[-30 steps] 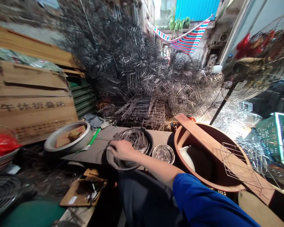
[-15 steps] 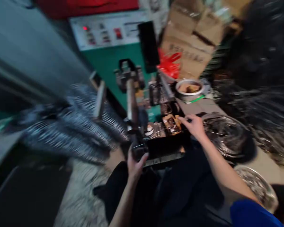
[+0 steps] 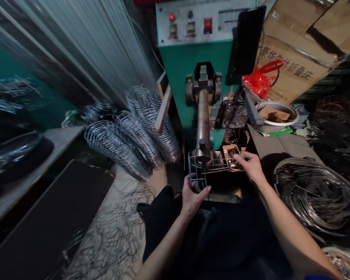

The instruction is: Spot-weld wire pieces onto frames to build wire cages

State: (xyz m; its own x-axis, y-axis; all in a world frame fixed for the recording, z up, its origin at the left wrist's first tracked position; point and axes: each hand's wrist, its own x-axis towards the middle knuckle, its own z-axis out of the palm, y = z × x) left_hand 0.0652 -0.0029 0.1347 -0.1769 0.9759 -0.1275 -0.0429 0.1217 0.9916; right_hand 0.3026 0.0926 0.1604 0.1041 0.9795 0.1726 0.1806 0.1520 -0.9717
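A small wire rack (image 3: 197, 175) hangs under the tip of the machine's horizontal metal arm (image 3: 203, 124), its thin rods reaching right toward the open box. My left hand (image 3: 192, 197) grips the rack's left side, thumb apart and fingers curled behind the wires. At the right, my right hand (image 3: 250, 166) is closed, thumb and fingertips pinched together over a small cardboard box (image 3: 231, 152) of metal bits. What the pinch holds, if anything, is too small to make out.
The green machine (image 3: 177, 70) stands ahead, a red light lit on its panel. Stacked wire rings (image 3: 119, 144) lean at left. To the right are a tub of coiled wire (image 3: 312, 194), a metal bowl (image 3: 291, 120) and a red plastic bag (image 3: 261, 83). Wire pieces (image 3: 113, 233) litter the floor.
The view has swung, so the machine appears farther right and sharper. My right hand's fingertips have moved from the box's right edge to over its contents. My left hand stays by the arm's tip.
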